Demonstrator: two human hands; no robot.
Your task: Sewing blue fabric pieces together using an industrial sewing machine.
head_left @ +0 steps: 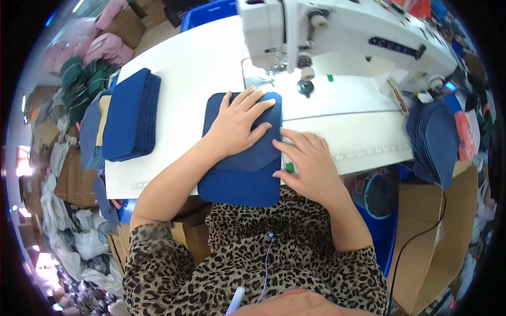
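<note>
A blue fabric panel with rounded corners (240,188) lies on the white sewing table, its near end reaching over the front edge. On top of it is a darker blue piece (247,159) with an angled lower edge. My left hand (240,124) rests flat on the dark piece, fingers spread toward the needle area. Beside the panel's right edge, my right hand (305,160) touches it with fingertips, fingers apart. The white sewing machine (348,37) stands just beyond, its presser foot (271,76) close to the panel's far edge.
At the left table edge sits a stack of blue panels (129,116). Several dark blue pieces (435,137) hang over the right edge, above an open cardboard box (421,237). A blue bin (211,13) stands behind the table. Bags and cartons crowd the floor at left.
</note>
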